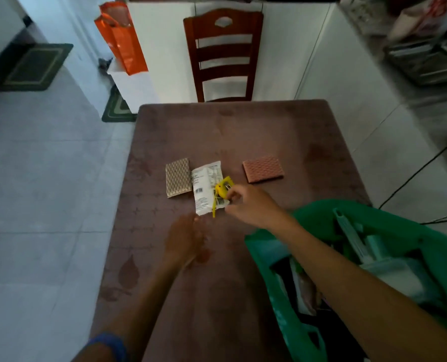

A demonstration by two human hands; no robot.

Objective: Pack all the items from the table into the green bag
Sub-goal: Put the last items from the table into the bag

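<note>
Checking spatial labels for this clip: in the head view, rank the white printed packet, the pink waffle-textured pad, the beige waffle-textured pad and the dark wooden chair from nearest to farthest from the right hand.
1. White printed packet: just left of the right hand, under the yellow item it pinches.
2. Pink waffle-textured pad: beyond the hand, slightly right.
3. Beige waffle-textured pad: left, past the packet.
4. Dark wooden chair: beyond the table's far edge.

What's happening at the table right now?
A person is packing table items into the green bag, which sits open at the table's near right and already holds several things. The right hand is pinching a small yellow item lying on a white packet. The left hand hovers blurred and empty just below it. A beige waffle-textured pad and a pink one remain unpacked.
</note>
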